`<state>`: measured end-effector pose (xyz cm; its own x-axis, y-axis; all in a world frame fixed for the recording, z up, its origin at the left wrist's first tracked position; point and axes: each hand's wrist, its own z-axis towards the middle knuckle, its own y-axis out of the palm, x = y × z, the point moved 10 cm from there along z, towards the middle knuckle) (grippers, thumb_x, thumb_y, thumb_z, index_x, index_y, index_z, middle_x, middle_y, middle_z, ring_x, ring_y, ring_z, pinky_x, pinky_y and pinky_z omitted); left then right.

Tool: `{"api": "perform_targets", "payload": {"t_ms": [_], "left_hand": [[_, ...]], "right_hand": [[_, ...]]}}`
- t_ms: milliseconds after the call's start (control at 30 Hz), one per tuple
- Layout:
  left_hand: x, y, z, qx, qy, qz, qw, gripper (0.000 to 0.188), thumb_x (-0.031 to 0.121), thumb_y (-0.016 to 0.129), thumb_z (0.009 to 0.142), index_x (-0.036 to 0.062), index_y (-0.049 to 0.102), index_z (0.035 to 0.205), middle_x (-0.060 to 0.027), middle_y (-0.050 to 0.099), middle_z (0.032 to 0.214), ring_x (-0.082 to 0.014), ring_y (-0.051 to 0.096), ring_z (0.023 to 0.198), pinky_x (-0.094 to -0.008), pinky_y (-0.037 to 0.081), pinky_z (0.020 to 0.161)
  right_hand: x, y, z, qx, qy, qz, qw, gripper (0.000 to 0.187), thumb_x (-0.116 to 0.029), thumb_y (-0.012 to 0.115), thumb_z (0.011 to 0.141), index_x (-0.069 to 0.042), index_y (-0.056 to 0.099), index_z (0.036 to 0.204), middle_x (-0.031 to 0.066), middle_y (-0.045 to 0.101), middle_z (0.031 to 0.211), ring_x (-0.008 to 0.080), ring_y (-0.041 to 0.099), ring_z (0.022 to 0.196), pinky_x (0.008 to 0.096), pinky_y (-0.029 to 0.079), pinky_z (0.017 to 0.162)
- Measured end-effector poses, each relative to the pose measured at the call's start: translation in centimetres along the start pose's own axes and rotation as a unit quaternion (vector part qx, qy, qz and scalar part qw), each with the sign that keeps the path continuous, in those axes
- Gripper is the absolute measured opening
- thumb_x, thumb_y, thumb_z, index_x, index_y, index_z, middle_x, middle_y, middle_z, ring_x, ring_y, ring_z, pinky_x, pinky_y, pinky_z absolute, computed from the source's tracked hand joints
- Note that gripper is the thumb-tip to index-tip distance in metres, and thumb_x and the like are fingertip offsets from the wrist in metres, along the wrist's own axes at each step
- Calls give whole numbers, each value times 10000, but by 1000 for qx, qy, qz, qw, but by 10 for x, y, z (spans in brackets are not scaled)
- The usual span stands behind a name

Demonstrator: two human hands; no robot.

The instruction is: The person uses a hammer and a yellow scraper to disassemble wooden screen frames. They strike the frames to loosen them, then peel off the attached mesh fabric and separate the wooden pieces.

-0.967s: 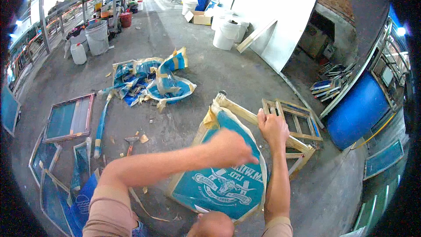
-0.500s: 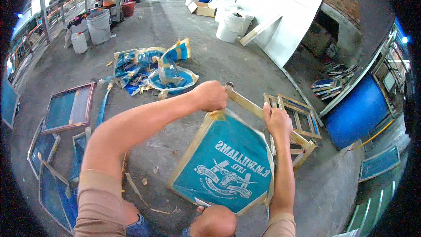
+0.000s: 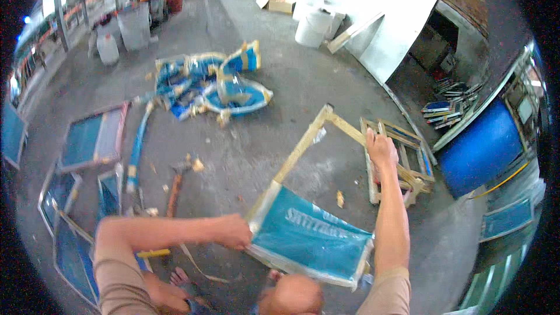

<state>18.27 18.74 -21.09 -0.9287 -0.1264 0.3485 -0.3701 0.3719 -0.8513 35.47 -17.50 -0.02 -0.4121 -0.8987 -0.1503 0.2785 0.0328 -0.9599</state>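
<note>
A wooden screen-printing frame [image 3: 300,147] leans upright in front of my knees, its far half bare wood. Teal mesh [image 3: 309,239] with pale reversed print covers its near half, slack along the loosened upper edge. My right hand [image 3: 382,149] is wrapped round the frame's right bar. At the frame's left side, my left hand [image 3: 234,231] is closed in a fist on the peeled edge of the mesh; its fingertips are hidden. A hammer [image 3: 175,192] with an orange-brown handle lies on the floor beyond my left forearm.
Torn blue mesh and tape lie heaped [image 3: 204,84] ahead. Meshed frames [image 3: 84,140] lie at left; bare wooden frames [image 3: 411,151] stack at right. A white bucket [image 3: 313,26] stands by the wall, a blue panel [image 3: 481,149] at far right. Scraps dot the floor.
My left hand has pulled down and toward me along the frame's left side, stripping the mesh from its far half. My right hand still grips the right bar.
</note>
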Motion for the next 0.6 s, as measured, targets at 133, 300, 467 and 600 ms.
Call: {"api": "perform_targets", "payload": {"t_ms": [133,300,467,600], "left_hand": [[-29,-22,-25,-105,-70,-133,983,510,513,527,976,48,737,972,-153,720,1072,-371,682,893,-503,541,772],[-67,-249,-35,309,-310,96,894,614,613,519,935,59,741,788,-158,702,848,-334,688,823,-476,547,691],[-36,-332,25,483,-306,227,789,277,339,663,865,112,740,726,-77,682,686,-276,692,701,-417,523,595],[-54,-316,82,394,-300,315,810,98,185,695,767,110,733,718,-65,688,698,-267,686,682,-430,508,557]], "right_hand": [[2,-27,-5,48,9,-25,998,680,-599,389,969,-19,741,925,300,691,927,500,661,918,583,517,815],[7,-54,-21,50,16,-15,999,673,-587,401,969,-17,745,867,279,695,882,476,673,882,570,528,799],[-17,-77,-37,83,-5,-22,996,679,-592,414,973,-5,734,853,277,693,870,472,675,855,564,533,773],[-9,-77,-36,68,0,-44,997,692,-605,413,974,-1,730,866,285,691,894,477,668,874,575,521,761]]}}
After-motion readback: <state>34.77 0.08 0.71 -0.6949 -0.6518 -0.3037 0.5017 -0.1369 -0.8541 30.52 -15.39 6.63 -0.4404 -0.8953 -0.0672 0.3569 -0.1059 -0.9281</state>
